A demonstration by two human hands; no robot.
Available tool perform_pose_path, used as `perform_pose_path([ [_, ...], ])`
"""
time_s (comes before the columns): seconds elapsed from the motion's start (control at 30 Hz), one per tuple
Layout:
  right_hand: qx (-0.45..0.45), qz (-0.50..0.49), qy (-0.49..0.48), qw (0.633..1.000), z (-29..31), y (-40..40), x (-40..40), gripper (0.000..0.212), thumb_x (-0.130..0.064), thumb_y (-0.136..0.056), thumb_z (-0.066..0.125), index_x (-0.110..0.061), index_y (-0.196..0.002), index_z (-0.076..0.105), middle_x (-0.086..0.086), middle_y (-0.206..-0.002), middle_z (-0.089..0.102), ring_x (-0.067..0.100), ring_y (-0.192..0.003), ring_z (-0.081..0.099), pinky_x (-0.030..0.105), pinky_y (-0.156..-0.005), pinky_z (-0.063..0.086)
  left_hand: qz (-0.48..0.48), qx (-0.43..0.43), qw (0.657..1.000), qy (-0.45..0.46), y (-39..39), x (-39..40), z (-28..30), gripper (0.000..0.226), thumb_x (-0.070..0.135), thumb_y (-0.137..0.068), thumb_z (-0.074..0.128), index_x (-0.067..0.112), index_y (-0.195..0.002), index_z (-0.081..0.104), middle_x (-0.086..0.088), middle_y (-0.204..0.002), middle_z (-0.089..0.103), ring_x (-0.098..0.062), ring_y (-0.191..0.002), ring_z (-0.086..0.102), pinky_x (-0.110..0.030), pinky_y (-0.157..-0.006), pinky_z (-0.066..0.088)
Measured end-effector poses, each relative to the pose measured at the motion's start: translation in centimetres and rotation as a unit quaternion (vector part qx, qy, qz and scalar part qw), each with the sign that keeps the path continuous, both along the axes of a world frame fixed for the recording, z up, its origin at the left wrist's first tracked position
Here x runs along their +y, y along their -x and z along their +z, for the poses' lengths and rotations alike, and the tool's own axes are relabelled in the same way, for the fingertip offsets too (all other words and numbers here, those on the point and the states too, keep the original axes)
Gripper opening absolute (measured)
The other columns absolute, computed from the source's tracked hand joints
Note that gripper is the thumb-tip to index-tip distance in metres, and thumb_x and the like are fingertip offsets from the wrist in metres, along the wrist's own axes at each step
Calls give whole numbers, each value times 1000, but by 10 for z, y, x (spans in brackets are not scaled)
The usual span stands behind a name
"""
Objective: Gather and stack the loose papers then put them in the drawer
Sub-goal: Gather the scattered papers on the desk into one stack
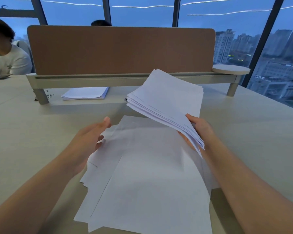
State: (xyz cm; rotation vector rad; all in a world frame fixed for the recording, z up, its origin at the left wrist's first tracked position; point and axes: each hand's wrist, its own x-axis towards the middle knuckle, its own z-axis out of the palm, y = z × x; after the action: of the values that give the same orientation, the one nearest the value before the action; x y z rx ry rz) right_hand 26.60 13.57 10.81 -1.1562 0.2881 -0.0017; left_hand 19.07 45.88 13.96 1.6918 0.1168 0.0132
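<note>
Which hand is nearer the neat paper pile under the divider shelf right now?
Left. The left hand hovers open, below and slightly right of that neat pile. The right hand grips the gathered stack, farther right.

No text, label, brand, number or sign can be read anywhere. The loose papers on the desk in front of the brown divider panel show blank white faces, as does the sheaf raised just before that panel. A small dark mark on the white shirt left of the panel is too blurred to read.
</note>
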Motion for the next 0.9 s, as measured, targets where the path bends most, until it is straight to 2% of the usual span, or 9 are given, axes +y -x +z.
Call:
perform_pose_path([
  [0.07, 5, 3, 2, 1000, 0, 3, -1, 36, -28, -91, 67, 2, -111, 72, 9, -85, 78, 20, -63, 74, 24, -57, 55, 10, 17, 999, 31, -1, 1, 1, 94, 87, -44, 73, 25, -115, 72, 4, -129, 63, -24, -120, 61, -42, -107, 47],
  [0.13, 6, 1, 14, 1000, 2, 6, 1, 30, -27, -95, 64, 0, -105, 73, 8, -82, 78, 18, -58, 73, 20, -46, 52, 6, 42, 996, 79, -2, 2, 2, 83, 79, -57, 72, 20, -115, 72, -4, -128, 63, -30, -117, 63, -42, -103, 50],
  [0.2, 11, -3, 25, 1000, 2, 7, 7, 34, -30, -93, 66, -2, -110, 73, 11, -99, 78, 22, -69, 75, 25, -54, 55, -4, 63, 992, 111, -3, 4, 2, 73, 72, -70, 72, 16, -117, 71, -9, -127, 62, -33, -115, 65, -41, -97, 53],
  [0.33, 10, 0, 24, 1000, 4, 10, 13, 33, -30, -94, 65, -3, -110, 73, 11, -100, 78, 22, -70, 76, 25, -53, 56, -16, 92, 985, 144, -3, 6, 1, 68, 65, -73, 75, 16, -120, 69, -10, -119, 67, -31, -102, 69, -46, -91, 56],
  [0.47, 6, -6, 30, 1000, 5, 12, 13, 34, -32, -93, 66, -4, -110, 74, 11, -106, 77, 26, -86, 75, 29, -64, 56, -14, 62, 996, 65, -1, 2, -2, 53, 41, -76, 81, 17, -122, 69, -5, -116, 75, -26, -104, 72, -49, -99, 53],
  [0.57, 3, -9, 21, 1000, 6, 15, 13, 33, -33, -90, 69, -5, -108, 76, 10, -105, 78, 26, -85, 76, 30, -64, 57, -4, 23, 999, -43, 3, -3, -1, 52, 33, -82, 82, 20, -129, 62, 1, -112, 77, -21, -95, 75, -42, -92, 58],
  [0.7, -1, -13, 8, 1000, 8, 17, 15, 29, -28, -94, 64, -4, -104, 75, 7, -90, 79, 20, -66, 75, 23, -50, 54, -10, -15, 991, -130, 7, -10, -1, 56, 16, -82, 82, 23, -131, 59, 6, -101, 79, -17, -87, 76, -41, -86, 60],
  [0.8, 0, -11, -9, 1000, 6, 15, 15, 32, -28, -96, 61, -2, -110, 73, 11, -101, 78, 22, -72, 76, 24, -50, 55, -8, -26, 992, -119, 6, -9, -2, 64, 9, -77, 85, 21, -134, 60, 1, -111, 74, -21, -90, 75, -41, -82, 61],
  [0.9, -8, -1, -33, 999, 8, 18, 18, 31, -25, -100, 56, -1, -108, 73, 9, -93, 79, 20, -68, 76, 23, -49, 55, -26, 2, 997, -72, 5, -7, -4, 83, 6, -68, 90, 22, -140, 53, -5, -111, 73, -27, -84, 77, -43, -74, 63],
])
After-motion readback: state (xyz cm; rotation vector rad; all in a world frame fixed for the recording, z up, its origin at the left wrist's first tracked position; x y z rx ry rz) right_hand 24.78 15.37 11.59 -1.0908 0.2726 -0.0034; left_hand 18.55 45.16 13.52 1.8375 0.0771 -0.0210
